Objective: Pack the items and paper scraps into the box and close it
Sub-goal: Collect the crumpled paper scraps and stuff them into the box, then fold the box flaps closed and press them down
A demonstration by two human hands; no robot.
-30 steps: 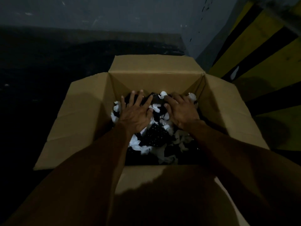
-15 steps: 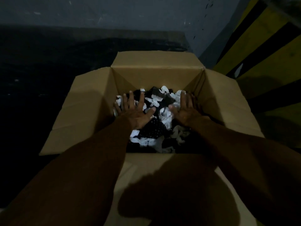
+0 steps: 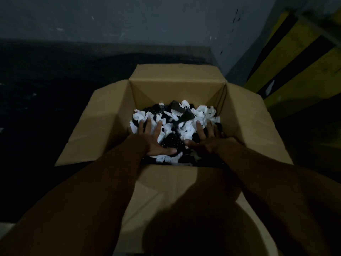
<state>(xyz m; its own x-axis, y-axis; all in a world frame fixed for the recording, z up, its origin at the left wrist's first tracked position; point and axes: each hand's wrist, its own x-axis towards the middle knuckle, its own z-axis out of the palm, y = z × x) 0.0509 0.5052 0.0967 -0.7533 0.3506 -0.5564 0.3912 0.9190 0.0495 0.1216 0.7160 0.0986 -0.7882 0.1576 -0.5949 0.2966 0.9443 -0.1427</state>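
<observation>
Paper scraps (image 3: 186, 130) under both flat hands, left (image 3: 154, 143), right (image 3: 206, 143), in box (image 3: 108, 124).

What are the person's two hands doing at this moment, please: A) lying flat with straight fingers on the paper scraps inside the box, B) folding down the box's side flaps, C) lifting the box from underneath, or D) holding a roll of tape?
A: the left hand and right hand lie palm-down with straight fingers on the white paper scraps inside the open box.
</observation>
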